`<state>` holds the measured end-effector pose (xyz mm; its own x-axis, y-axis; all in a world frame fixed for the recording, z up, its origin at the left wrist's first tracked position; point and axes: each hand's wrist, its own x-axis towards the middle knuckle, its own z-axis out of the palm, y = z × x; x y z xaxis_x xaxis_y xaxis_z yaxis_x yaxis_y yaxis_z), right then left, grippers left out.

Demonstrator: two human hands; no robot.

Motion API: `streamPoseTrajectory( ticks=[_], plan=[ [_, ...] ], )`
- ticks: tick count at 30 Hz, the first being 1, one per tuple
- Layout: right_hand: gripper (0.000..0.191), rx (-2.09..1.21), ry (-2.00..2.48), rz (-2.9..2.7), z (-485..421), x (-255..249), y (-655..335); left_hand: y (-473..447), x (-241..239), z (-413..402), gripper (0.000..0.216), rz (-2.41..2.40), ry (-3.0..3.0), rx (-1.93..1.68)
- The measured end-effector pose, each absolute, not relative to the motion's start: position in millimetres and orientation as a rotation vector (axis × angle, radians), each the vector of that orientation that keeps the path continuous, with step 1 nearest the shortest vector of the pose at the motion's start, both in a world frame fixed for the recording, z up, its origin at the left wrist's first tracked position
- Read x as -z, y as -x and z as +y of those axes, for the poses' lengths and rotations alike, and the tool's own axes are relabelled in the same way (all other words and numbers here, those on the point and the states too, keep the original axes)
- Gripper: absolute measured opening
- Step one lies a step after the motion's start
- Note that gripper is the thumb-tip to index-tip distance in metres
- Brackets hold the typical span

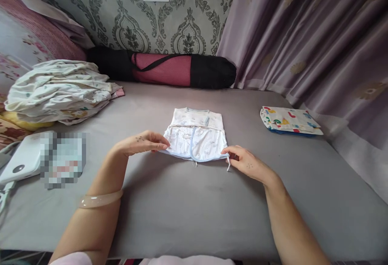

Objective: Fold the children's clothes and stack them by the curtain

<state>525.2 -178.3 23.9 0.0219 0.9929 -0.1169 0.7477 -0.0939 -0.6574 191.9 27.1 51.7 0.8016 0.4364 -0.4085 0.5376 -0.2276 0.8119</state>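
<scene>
A small, blue-edged white printed cloth garment (pixel 209 140) lies on a smooth grey fabric-covered bed (pixel 194 212); the left hand (pixel 144 142) pinches 1 bottom corner, the right hand (pixel 249 163) the other, seemingly to keep the hem (pixel 178 155) spread.

Pretty clearly someone's home, and I'd lean bedroom. The damask wallpaper (pixel 129 24) is a big giveaway, plus those long mauve curtains (pixel 273 34) with the goldish flowers hanging down the right side. There's some pink floral fabric (pixel 36 42) over on the left. The grey sheet (pixel 194 212) stretched flat under it all looks like bedding to me, though I can't swear to it. Then you've got everyday house stuff lying around: a heap of printed cloth (pixel 57 91), a long black-and-red bag (pixel 165 71) along the back, a white gadget (pixel 26 157) with its cable (pixel 6 190) plugged in, and a little white garment (pixel 209 141) laid out in the middle.
</scene>
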Motion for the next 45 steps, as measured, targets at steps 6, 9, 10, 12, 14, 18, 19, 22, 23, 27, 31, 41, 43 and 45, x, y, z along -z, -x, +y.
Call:
streamPoseTrajectory(
  ticks=[6,9,10,12,14,18,19,22,23,27,31,41,43,45],
  plan=[
    [0.022,-0.392,1.805,-1.929,-175.7,-29.2,-520.1,-187.8,-55.2,24.3,0.050,0.758,-2.135,0.098],
    [0.025,-0.386,1.695,-1.914,-173.7,-30.2,-519.3,-192.6,-54.0,21.5,0.038,0.844,-2.216,0.002],
    [0.025,-0.399,1.665,-1.906,-173.2,-30.3,-519.1,-194.1,-53.2,21.0,0.034,0.854,-2.225,-0.028],
    [0.025,-0.426,1.634,-1.895,-172.7,-30.3,-519.3,-195.8,-51.8,21.0,0.032,0.830,-2.230,-0.092],
    [0.025,-0.448,1.623,-1.894,-173.0,-30.6,-520.3,-195.0,-52.1,21.5,0.034,0.777,-2.261,-0.192],
    [0.027,-0.488,1.591,-1.898,-176.5,-34.1,-525.0,-189.0,-59.5,19.4,0.030,0.677,-2.312,-0.305],
    [0.027,-0.510,1.591,-1.896,-178.0,-35.9,-526.3,-187.6,-62.4,17.7,0.029,0.642,-2.286,-0.298],
    [0.025,-0.625,1.602,-1.893,-184.5,-44.2,-528.6,-185.2,-72.5,10.0,0.026,0.571,-2.176,-0.244],
    [0.025,-0.676,1.606,-1.894,-187.2,-47.8,-528.5,-185.2,-76.3,6.8,0.024,0.561,-2.140,-0.220],
    [0.027,-0.902,1.610,-1.890,-197.6,-63.3,-525.2,-187.9,-93.0,-4.5,0.018,0.501,-1.999,-0.041],
    [0.023,-1.049,1.603,-1.832,-200.2,-72.2,-523.9,-190.6,-100.8,-5.3,0.028,0.534,-1.917,0.164],
    [0.024,-0.736,1.765,-1.520,-171.3,-66.1,-521.9,-201.9,-67.9,16.9,0.043,0.731,-1.800,-0.277],
    [0.023,-0.604,1.778,-1.505,-160.1,-60.6,-522.5,-207.7,-58.5,21.8,0.040,0.764,-1.790,-0.403],
    [0.025,-0.477,1.800,-1.497,-146.8,-52.5,-525.5,-215.3,-48.9,27.3,0.037,0.794,-1.784,-0.513]
  ],
)
